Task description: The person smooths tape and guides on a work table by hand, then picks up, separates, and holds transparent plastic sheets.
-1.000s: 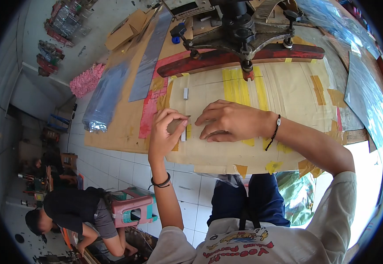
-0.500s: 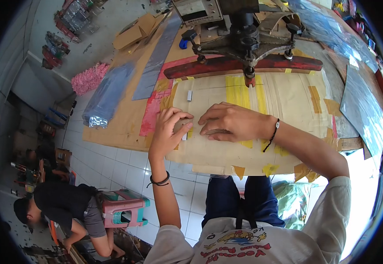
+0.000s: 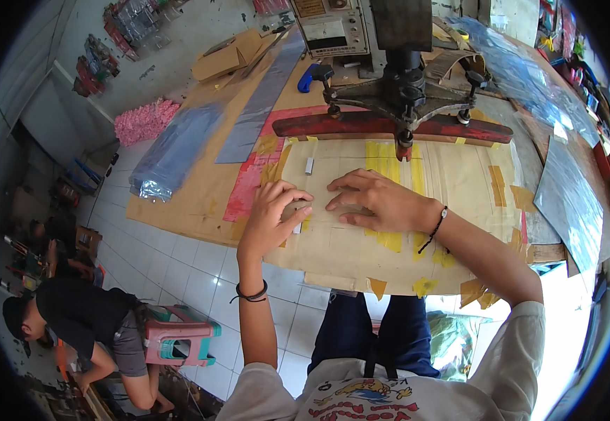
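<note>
My left hand (image 3: 271, 217) rests near the left edge of a tan board (image 3: 459, 203) patched with yellow and brown tape. Its fingers are bent, the thumb apart from the index finger, and nothing shows between them. Beside the thumb lies a small white piece (image 3: 297, 229), partly covered by the hand. Another small white strip (image 3: 309, 165) is stuck farther up the board. My right hand (image 3: 382, 202) lies on the board's middle, fingers spread and slightly curved, close to the yellow tape stripes (image 3: 383, 161). Whether clear film lies under the fingertips I cannot make out.
Beyond the hands, a press head (image 3: 404, 98) with a long red bar (image 3: 347, 125) hangs over the board's far edge. Clear plastic sheets (image 3: 179, 147) lie at left, more plastic (image 3: 568, 196) at right. A co-worker (image 3: 87, 323) bends beside a plastic stool (image 3: 179, 337).
The head view has tilted, so the press and board sit lower in the picture. Both hands stay at nearly the same places on the board.
</note>
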Motion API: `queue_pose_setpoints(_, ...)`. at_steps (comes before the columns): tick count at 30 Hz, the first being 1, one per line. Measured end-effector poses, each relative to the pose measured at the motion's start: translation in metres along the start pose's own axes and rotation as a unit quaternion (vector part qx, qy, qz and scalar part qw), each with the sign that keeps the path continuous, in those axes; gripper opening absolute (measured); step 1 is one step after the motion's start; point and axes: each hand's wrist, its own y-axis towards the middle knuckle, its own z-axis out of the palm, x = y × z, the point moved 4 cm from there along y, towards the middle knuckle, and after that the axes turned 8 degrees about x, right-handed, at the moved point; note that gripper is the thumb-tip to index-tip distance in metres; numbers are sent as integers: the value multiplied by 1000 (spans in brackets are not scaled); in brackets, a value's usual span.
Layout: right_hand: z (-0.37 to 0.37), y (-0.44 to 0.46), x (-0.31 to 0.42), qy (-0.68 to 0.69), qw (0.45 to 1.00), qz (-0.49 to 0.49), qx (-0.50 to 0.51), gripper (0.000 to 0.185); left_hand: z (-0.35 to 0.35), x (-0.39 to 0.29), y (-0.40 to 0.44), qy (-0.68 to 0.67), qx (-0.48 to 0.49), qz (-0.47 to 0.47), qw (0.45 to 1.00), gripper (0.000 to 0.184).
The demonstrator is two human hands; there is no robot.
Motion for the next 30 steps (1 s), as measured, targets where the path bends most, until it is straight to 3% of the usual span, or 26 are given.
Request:
queue_pose_setpoints(16, 1, 2, -6, 11, 999, 45, 16, 34, 1, 3, -2, -19, 3, -12, 1000, 23)
queue_pose_setpoints(25, 6, -2, -10, -124, 974, 175, 66, 63, 1, 3, -3, -27, -11, -6, 1000, 22)
queue_pose_setpoints(30, 6, -6, -4, -136, 966, 209, 72, 65, -1, 5, -1, -73, -31, 6, 997, 22)
